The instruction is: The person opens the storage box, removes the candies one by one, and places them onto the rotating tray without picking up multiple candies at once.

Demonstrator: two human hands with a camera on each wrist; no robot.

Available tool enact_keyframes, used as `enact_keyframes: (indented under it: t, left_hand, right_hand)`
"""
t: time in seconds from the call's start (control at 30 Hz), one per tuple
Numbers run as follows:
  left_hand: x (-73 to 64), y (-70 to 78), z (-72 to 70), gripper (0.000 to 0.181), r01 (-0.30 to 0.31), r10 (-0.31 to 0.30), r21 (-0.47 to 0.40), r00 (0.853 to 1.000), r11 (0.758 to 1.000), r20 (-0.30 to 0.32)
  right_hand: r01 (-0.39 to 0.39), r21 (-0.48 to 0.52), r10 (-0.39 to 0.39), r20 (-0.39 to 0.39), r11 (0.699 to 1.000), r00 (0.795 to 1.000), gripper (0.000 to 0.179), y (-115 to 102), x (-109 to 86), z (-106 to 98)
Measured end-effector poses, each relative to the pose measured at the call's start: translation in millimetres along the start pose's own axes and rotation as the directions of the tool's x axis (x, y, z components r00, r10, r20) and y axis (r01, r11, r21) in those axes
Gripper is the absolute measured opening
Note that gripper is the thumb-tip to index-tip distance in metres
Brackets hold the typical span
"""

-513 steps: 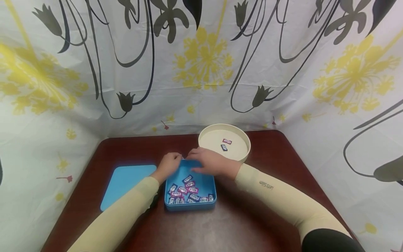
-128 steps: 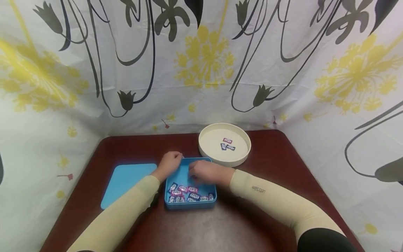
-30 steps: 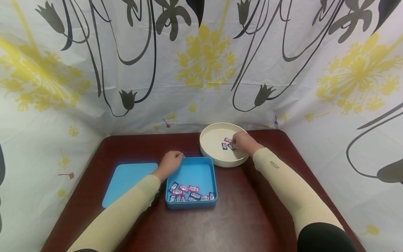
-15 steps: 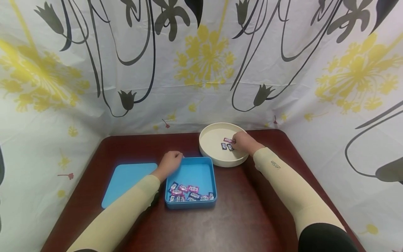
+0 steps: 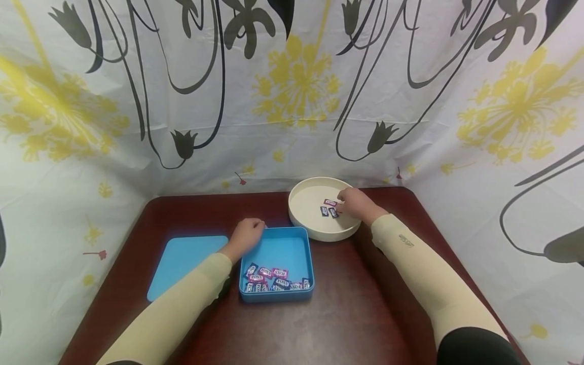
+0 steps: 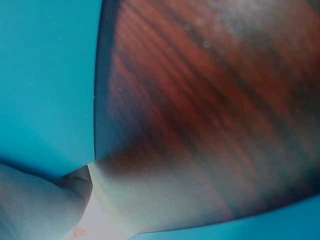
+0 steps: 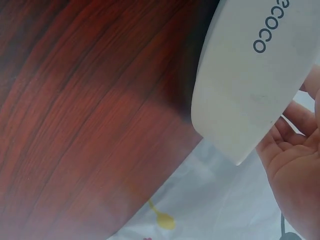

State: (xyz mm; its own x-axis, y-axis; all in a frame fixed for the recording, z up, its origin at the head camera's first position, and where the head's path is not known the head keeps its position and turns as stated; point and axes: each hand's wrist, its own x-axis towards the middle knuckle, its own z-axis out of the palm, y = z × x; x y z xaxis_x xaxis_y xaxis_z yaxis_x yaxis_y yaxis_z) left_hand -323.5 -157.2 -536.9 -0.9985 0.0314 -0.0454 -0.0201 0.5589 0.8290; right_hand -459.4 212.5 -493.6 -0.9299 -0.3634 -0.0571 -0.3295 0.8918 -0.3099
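Observation:
My left hand [image 5: 246,236] grips the far left corner of a blue box [image 5: 277,298]. Several small flat red or dark blue pieces with white lettering, like wrapped candies [image 5: 280,274], lie gathered along its near side. Over the right part of a round cream tray [image 5: 298,215], my right hand [image 5: 358,204] has its finger and thumb apart. Beside its fingertips lie a red piece [image 5: 330,202] and two dark blue pieces [image 5: 324,211]; the hand partly hides that spot. In the right wrist view, the tray's outer wall [image 7: 255,85] hides part of the right hand [image 7: 295,165].
A flat blue lid [image 5: 182,263] lies on the dark red wooden table [image 5: 274,334], left of the box and partly under my left forearm. The tray stands behind the box, to its right. Patterned cloth [image 5: 296,152] encloses the table at the back and sides.
Over the seconds, my right hand has gone from the box to the tray, and a dark blue piece has joined those in it. Just now its fingers spread and draw slightly back. My left hand stays.

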Motion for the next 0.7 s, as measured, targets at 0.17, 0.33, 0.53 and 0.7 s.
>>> enact_keyframes:
  t: [0.17,0.33,0.53,0.7]
  left_hand:
    - [-0.9,1.6,-0.6,0.042,-0.001,0.001,-0.001,1.0,1.0,-0.002]
    - [-0.8,0.6,-0.5,0.042,0.001,-0.001,-0.004,1.0,1.0,0.0]
    - [0.3,-0.4,0.1,0.041,0.001,-0.001,0.002,1.0,1.0,-0.004]
    - [0.9,-1.4,0.8,0.038,0.002,-0.002,0.004,1.0,1.0,-0.006]
  right_hand:
    - [0.03,-0.011,-0.03,-0.024,0.999,0.999,0.035,0.6,-2.0,0.3]
    - [0.07,-0.005,-0.07,-0.054,0.998,0.996,0.027,-4.2,-4.9,2.0]
    - [0.183,-0.006,-0.183,-0.09,0.983,0.979,0.02,-25.3,-11.0,3.1]
    - [0.26,-0.02,-0.261,-0.086,0.965,0.961,0.023,-53.0,-24.5,0.4]
